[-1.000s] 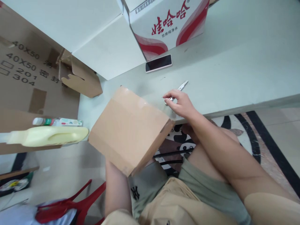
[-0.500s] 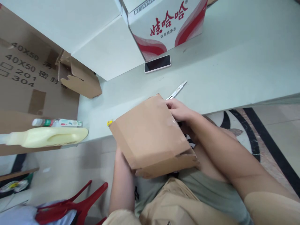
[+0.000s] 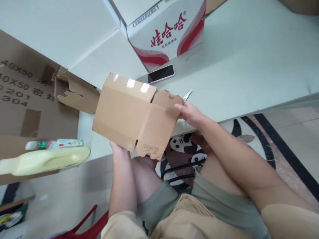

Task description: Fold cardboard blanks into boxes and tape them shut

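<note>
An opened-out brown cardboard box (image 3: 122,109) is held up over the table's front edge, its flaps spread and bits of clear tape along its far edge. My right hand (image 3: 189,113) is closed on a flap at its right side, thumb on top. Beneath the lower left edge, my left hand (image 3: 119,147) supports the cardboard, with most of its fingers hidden under it. A thin silver tool (image 3: 187,95), perhaps a utility knife, lies on the table just beyond my right hand, partly covered. A phone (image 3: 161,73) rests past the cardboard.
A white and red water carton (image 3: 169,36) stands at the back beside large white boxes (image 3: 104,49). On the left are a small open cardboard box (image 3: 79,93), a plastic bottle (image 3: 37,145), a pale yellow jug (image 3: 50,161) and a big printed carton (image 3: 31,122). A red chair (image 3: 92,222) stands below.
The cardboard has swung up and left away from my lap and opened out, showing its flaps and tape. My right hand now grips a flap; my left hand has moved up and left.
</note>
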Tool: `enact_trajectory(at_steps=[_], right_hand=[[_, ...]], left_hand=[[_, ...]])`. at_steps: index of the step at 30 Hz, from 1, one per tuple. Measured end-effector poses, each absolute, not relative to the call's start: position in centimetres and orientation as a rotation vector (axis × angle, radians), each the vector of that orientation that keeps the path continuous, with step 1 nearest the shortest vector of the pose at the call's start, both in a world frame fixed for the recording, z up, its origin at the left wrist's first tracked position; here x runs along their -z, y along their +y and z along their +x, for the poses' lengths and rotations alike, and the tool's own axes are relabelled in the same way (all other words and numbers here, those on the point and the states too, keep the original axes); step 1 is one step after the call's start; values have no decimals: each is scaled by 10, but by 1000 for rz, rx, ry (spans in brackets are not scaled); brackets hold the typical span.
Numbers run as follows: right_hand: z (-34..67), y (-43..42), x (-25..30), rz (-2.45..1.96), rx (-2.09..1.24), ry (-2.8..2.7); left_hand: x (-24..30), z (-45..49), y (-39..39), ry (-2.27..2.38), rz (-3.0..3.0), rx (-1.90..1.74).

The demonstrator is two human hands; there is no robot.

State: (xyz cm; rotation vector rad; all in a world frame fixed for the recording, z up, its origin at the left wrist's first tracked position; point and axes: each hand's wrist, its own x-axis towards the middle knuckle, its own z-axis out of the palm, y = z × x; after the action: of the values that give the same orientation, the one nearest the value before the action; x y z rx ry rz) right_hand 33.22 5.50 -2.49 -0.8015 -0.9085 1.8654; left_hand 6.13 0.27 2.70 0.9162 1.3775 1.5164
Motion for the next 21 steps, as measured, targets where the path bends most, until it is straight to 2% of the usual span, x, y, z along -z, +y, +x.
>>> enact_trajectory(at_steps=[5, 8, 13, 21], right_hand=[[326, 59, 33, -1023, -1588, -836], [324, 58, 34, -1028, -1543, -787], [320, 51, 25, -1076, -1553, -780], [324, 41, 5, -997, -1747, -667]], left_hand=[[-10, 55, 32, 1079, 789, -1747], [6, 47, 39, 1180, 657, -1732], [23, 47, 50, 1173, 490, -1716], [12, 44, 54, 956, 465, -1708]])
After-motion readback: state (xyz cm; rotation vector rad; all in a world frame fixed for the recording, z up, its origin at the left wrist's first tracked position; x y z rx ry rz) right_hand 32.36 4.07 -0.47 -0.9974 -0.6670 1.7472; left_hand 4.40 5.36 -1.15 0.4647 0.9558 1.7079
